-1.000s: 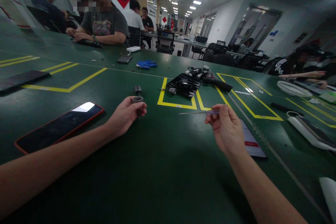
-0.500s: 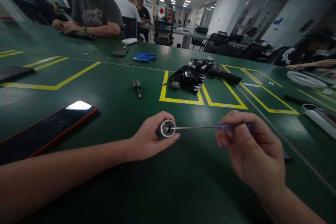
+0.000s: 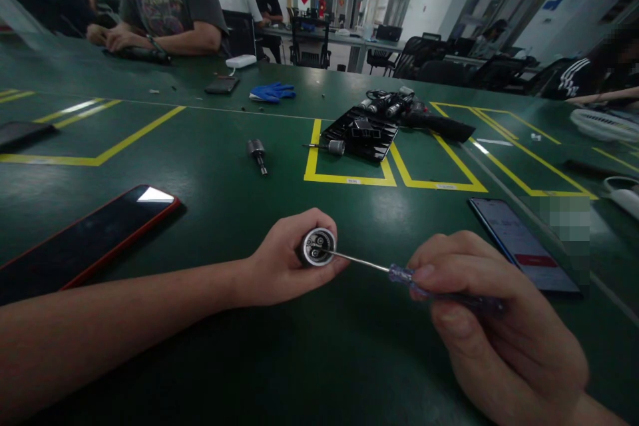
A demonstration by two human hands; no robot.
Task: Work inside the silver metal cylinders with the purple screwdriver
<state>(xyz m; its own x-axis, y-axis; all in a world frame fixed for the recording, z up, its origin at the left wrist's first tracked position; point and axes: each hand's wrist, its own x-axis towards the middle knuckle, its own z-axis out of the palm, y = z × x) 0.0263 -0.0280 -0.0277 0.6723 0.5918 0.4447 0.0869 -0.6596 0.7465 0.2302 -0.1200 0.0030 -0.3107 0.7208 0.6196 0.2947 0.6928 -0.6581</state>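
Gripping a cylindrical connector (image 3: 316, 247) above the green tabletop (image 3: 279, 366), the left hand (image 3: 287, 251) left its open end exposed; the right hand (image 3: 492, 316) pinched a translucent-handled screwdriver (image 3: 402, 275), its tip at the opening.

The screwdriver (image 3: 399, 274), earlier apart, now slants to the open cylinder (image 3: 312, 241).
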